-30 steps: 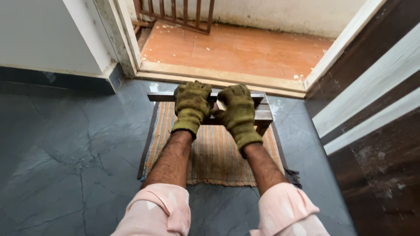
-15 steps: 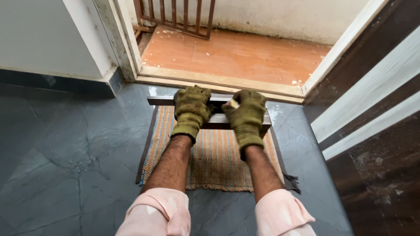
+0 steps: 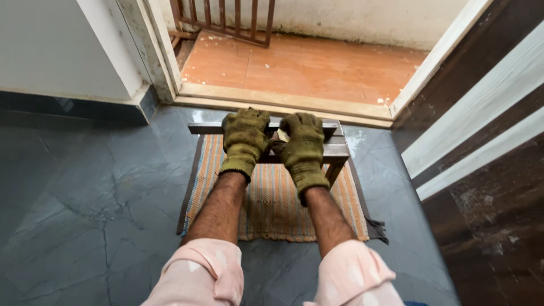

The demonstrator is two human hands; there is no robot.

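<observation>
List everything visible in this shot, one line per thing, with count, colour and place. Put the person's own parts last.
wooden frame: one, dark brown slats, lying across the far end of the mat, under both hands.
mat: one, orange and tan stripes with a dark border, on the floor below the doorway.
floor: dark grey stone slabs, with cracks at left.
threshold: one, pale stone strip, across the doorway.
orange tiles: beyond the threshold, speckled with white flecks.
grille: one, brown bars, top left beyond the doorway.
door: one, dark brown with white bands, at right.
left hand: olive knit glove, pressing on the frame.
right hand: olive knit glove, on the frame beside the left.
sleeves: two, pink, rolled up, bottom edge.
</observation>
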